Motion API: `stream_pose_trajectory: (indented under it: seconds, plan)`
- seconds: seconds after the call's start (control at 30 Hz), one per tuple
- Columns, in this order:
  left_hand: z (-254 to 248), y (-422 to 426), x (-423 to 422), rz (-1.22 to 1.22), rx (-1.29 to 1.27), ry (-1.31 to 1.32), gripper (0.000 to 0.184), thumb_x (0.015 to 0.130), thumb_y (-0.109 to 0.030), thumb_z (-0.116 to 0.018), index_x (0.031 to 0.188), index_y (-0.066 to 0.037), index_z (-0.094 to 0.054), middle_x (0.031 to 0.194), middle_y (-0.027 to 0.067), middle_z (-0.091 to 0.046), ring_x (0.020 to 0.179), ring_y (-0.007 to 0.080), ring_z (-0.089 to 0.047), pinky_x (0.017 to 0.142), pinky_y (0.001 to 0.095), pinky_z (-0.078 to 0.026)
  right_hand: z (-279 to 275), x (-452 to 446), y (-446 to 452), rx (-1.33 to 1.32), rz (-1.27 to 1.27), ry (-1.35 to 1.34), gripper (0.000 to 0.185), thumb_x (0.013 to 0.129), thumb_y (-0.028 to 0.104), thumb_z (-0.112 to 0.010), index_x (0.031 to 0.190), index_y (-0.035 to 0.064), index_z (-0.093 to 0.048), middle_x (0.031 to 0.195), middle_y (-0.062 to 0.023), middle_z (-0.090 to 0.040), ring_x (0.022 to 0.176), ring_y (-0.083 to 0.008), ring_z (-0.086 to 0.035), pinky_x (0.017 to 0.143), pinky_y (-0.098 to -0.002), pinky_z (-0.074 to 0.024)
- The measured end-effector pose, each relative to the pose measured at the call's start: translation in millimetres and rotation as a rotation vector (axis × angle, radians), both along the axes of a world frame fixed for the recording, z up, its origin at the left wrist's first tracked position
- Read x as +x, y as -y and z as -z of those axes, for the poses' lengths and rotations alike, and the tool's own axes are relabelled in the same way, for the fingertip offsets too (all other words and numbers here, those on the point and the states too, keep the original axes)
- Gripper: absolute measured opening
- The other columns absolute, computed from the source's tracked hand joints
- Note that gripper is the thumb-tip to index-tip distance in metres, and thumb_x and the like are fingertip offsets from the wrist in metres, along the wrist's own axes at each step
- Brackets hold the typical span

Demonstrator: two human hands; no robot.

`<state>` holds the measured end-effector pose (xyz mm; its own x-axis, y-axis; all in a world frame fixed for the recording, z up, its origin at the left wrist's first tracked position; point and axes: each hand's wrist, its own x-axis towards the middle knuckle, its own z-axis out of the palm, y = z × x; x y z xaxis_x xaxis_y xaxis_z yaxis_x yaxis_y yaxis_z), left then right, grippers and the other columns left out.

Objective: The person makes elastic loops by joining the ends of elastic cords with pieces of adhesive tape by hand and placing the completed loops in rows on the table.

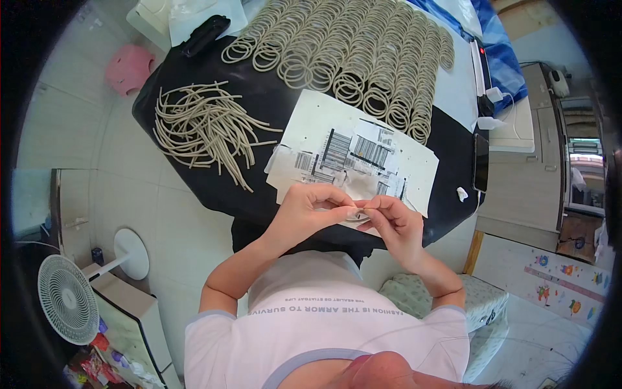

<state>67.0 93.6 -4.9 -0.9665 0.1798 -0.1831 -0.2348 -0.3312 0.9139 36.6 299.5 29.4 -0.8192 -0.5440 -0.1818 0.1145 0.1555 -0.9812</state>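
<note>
My left hand (312,211) and my right hand (400,231) meet at the near edge of the papers, thumbs and fingertips pinched together. Between them is a beige cord (356,219), bent in a curve; its ends are mostly hidden by my fingers. Just beyond my fingers is a crumpled white piece (359,186) on the label-covered white sheets (414,170). To the left lies a loose pile of cut beige cords (206,128). Farther back, many beige cord rings (350,52) lie overlapped in long rows.
A black cloth (214,185) covers the table. A dark case (206,35) sits at the back left, a phone (480,163) at the right edge near a small white scrap (462,194). A white fan (68,299) stands left, a pink stool (129,69) behind.
</note>
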Motion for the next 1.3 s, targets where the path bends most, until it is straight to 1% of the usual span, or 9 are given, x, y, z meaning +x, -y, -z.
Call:
stream_pose_trajectory:
  seconds: [0.1, 0.3, 0.5, 0.6, 0.8, 0.9, 1.1, 1.2, 1.3]
  plan:
    - [0, 0, 0, 0.007, 0.026, 0.025, 0.010, 0.085, -0.001, -0.070, 0.093, 0.005, -0.070, 0.087, 0.0060, -0.069, 0.081, 0.0085, -0.063, 0.074, 0.0207, -0.051, -2, 0, 0, 0.052, -0.017, -0.051, 0.016, 0.098, -0.001, -0.050, 0.111, -0.0086, -0.055, 0.112, -0.0168, -0.066, 0.091, -0.0147, -0.066, 0.078, -0.0277, -0.0600]
    - [-4, 1, -1, 0.038, 0.058, 0.036, 0.011, 0.086, -0.001, -0.070, 0.094, 0.006, -0.070, 0.088, 0.0056, -0.068, 0.081, 0.0087, -0.063, 0.074, 0.0205, -0.050, -6, 0, -2, 0.068, -0.008, -0.104, 0.016, 0.097, 0.000, -0.052, 0.111, -0.0061, -0.058, 0.109, -0.0131, -0.068, 0.093, -0.0148, -0.067, 0.078, -0.0270, -0.0592]
    - [-11, 0, -3, 0.026, 0.092, -0.046, 0.008, 0.087, 0.001, -0.068, 0.094, 0.004, -0.067, 0.095, 0.0047, -0.065, 0.089, 0.0103, -0.061, 0.080, 0.0232, -0.049, -18, -7, -6, 0.218, -0.105, -0.504, 0.017, 0.092, 0.000, -0.060, 0.109, -0.0040, -0.059, 0.106, -0.0146, -0.070, 0.092, -0.0170, -0.069, 0.075, -0.0275, -0.0572]
    - [-9, -1, -4, 0.016, 0.182, -0.092, 0.006, 0.086, 0.003, -0.067, 0.091, 0.002, -0.066, 0.098, 0.0051, -0.061, 0.093, 0.0120, -0.059, 0.083, 0.0250, -0.047, -20, -14, -3, 0.093, -0.119, -0.650, 0.018, 0.091, -0.002, -0.061, 0.109, -0.0035, -0.059, 0.106, -0.0154, -0.070, 0.093, -0.0198, -0.069, 0.077, -0.0283, -0.0560]
    - [-7, -1, -9, 0.028, 0.303, -0.135, 0.005, 0.083, 0.002, -0.068, 0.087, 0.000, -0.067, 0.097, 0.0041, -0.056, 0.092, 0.0124, -0.053, 0.083, 0.0256, -0.042, -20, -27, 0, -0.018, -0.134, -0.198, 0.012, 0.089, -0.004, -0.062, 0.101, -0.0048, -0.063, 0.101, -0.0109, -0.065, 0.096, -0.0165, -0.062, 0.084, -0.0283, -0.0505]
    - [2, -4, -10, 0.052, 0.365, -0.175, 0.009, 0.085, 0.004, -0.067, 0.092, -0.001, -0.069, 0.097, 0.0008, -0.054, 0.090, 0.0101, -0.054, 0.081, 0.0244, -0.046, -14, -28, 4, -0.113, -0.147, 0.033, 0.015, 0.090, 0.000, -0.064, 0.105, -0.0030, -0.065, 0.101, -0.0056, -0.062, 0.094, -0.0130, -0.062, 0.087, -0.0277, -0.0507]
    - [-3, -7, -10, 0.042, 0.400, -0.130, 0.008, 0.083, 0.000, -0.069, 0.090, -0.002, -0.069, 0.096, 0.0020, -0.053, 0.090, 0.0112, -0.051, 0.079, 0.0243, -0.040, -8, -32, 4, -0.154, -0.150, 0.238, 0.012, 0.088, 0.000, -0.067, 0.100, -0.0005, -0.066, 0.098, -0.0020, -0.063, 0.091, -0.0086, -0.060, 0.084, -0.0246, -0.0494]
    - [-4, -5, -13, -0.025, 0.287, -0.162, 0.010, 0.084, 0.002, -0.066, 0.094, 0.000, -0.069, 0.099, 0.0034, -0.057, 0.091, 0.0123, -0.055, 0.079, 0.0263, -0.043, -8, -36, 2, -0.144, -0.105, 0.260, 0.009, 0.088, 0.001, -0.067, 0.097, -0.0004, -0.066, 0.093, -0.0008, -0.064, 0.087, -0.0070, -0.060, 0.079, -0.0225, -0.0485]
    - [-15, 16, -24, -0.229, -0.235, -0.300, 0.016, 0.084, 0.004, -0.063, 0.099, 0.000, -0.069, 0.104, 0.0071, -0.062, 0.093, 0.0158, -0.059, 0.078, 0.0285, -0.047, -13, -55, -11, -0.094, 0.029, 0.152, 0.008, 0.088, 0.004, -0.067, 0.094, -0.0013, -0.067, 0.089, -0.0006, -0.066, 0.082, -0.0062, -0.059, 0.074, -0.0214, -0.0475]
